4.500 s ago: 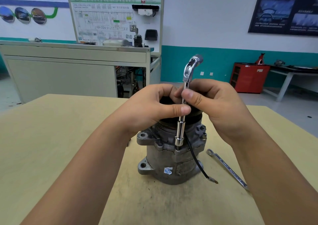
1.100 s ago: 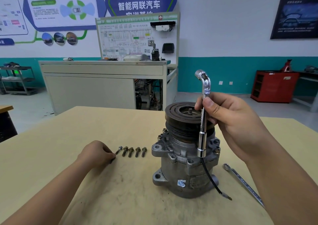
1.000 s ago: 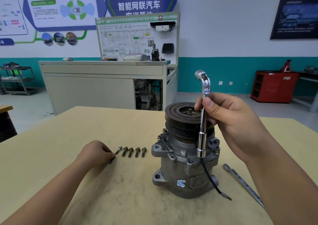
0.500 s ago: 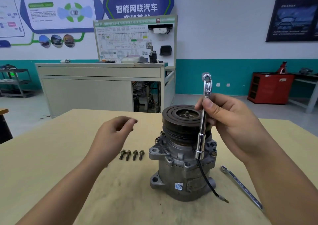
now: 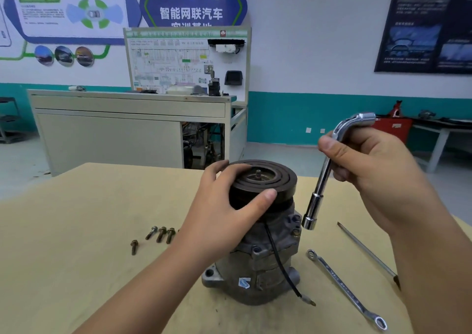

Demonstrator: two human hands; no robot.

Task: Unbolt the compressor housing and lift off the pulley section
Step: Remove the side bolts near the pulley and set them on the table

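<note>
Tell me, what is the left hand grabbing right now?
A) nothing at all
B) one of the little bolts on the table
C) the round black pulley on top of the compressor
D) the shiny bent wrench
C: the left hand curls its thumb and fingers round the black pulley, while the bent socket wrench is in the right hand.

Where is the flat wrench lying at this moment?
In the head view, the flat wrench lies on the table on the right side, between the compressor and a thin metal rod.
</note>
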